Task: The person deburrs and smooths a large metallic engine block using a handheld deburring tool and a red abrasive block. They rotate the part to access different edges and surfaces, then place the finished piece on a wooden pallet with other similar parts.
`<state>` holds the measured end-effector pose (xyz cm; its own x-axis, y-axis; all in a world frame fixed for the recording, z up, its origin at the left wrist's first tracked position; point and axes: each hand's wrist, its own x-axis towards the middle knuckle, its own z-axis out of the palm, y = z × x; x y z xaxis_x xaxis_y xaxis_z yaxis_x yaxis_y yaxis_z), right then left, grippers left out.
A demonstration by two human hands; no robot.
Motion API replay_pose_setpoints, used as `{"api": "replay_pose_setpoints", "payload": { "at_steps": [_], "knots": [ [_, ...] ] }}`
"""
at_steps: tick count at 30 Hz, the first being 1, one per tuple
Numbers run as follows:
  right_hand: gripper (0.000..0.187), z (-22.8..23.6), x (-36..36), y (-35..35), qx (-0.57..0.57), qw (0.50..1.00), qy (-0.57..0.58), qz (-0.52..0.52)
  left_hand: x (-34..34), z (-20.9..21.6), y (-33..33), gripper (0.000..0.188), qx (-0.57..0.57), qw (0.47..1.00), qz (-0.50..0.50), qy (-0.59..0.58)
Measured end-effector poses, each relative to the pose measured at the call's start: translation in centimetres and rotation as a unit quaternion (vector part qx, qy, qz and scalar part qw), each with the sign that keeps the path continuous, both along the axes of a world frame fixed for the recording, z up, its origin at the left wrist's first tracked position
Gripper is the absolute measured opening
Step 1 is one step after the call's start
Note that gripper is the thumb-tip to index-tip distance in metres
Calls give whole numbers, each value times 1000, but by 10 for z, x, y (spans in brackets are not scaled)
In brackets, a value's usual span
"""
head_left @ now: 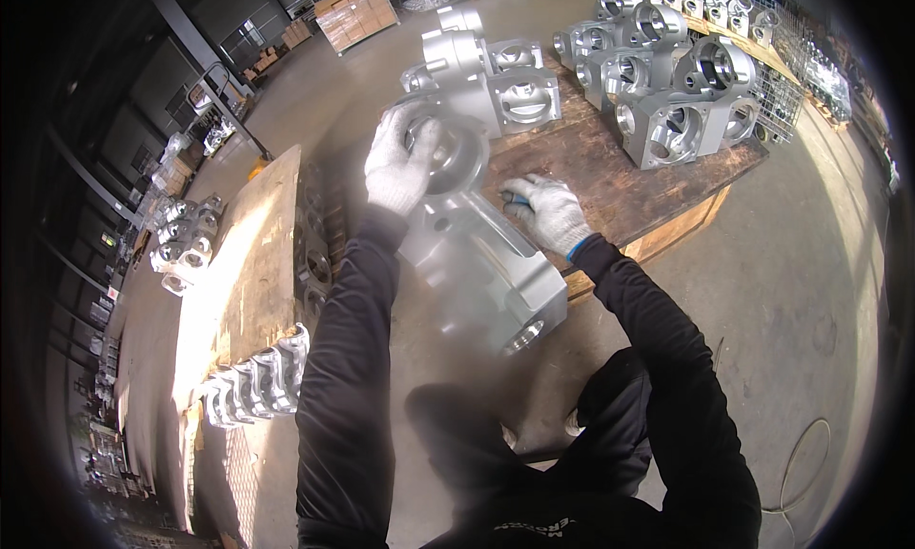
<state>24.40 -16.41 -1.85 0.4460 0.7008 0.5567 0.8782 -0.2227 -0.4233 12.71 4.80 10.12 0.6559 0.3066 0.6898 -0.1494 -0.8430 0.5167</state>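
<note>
By the wooden tabletop [605, 163], near-left edge, your left hand [400, 163] is gripping the silver casting [477, 249] by its ring, probably steadying it, your curled right hand [550, 212] showing a blue bit [516, 198], hold unclear.

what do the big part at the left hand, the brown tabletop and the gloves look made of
Part: probably metal, perhaps cast aluminium; silver-grey, satin, with a shinier bore.
Tabletop: likely wood, stained and worn, with a pale timber edge.
Gloves: seemingly fabric, perhaps knitted; matte, soft-looking white.
</note>
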Motion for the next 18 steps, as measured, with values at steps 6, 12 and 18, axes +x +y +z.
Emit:
{"api": "replay_pose_setpoints", "payload": {
  "at_steps": [6,12,18],
  "knots": [
    [31,-2,8,5,17,999,-12,41,-1,1,-4,32,-27,1000,-15,-2],
    [33,8,11,17,-15,999,-16,39,-1,1,-4,33,-19,1000,-13,-6],
    [33,3,16,20,-44,997,-46,39,1,-3,0,34,-8,1000,-1,-12]
  ]
}}
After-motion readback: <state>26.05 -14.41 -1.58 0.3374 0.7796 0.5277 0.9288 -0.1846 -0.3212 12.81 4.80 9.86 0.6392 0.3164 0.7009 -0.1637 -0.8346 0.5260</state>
